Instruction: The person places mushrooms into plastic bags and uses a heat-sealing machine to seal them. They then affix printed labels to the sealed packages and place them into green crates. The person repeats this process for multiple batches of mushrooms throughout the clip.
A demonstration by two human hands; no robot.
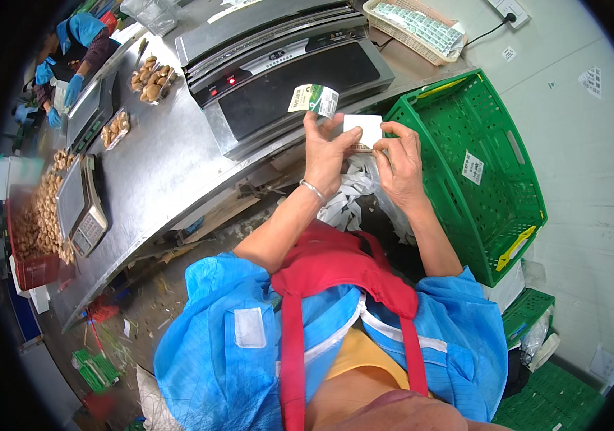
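Note:
My left hand point(325, 153), with a bangle at the wrist, has a printed green-and-white sticker label point(313, 100) at its raised fingertips. Its thumb presses on a small white paper square point(363, 129), possibly a stack of labels or backing paper. At the square's right edge, the fingertips and thumb of my right hand point(401, 164) pinch it. Both hands are in front of a tabletop packaging machine point(296, 86) with a black top and lit red switches. Crumpled white paper strips point(352, 188) lie in a clear plastic bag below the hands.
A green plastic crate point(447, 178) stands at right. Mushroom packs point(153, 81), digital scales point(83, 207) and loose mushrooms point(43, 221) occupy the steel table point(161, 156). A basket point(420, 29) holds label sheets. A co-worker in blue gloves point(73, 90) is at far left.

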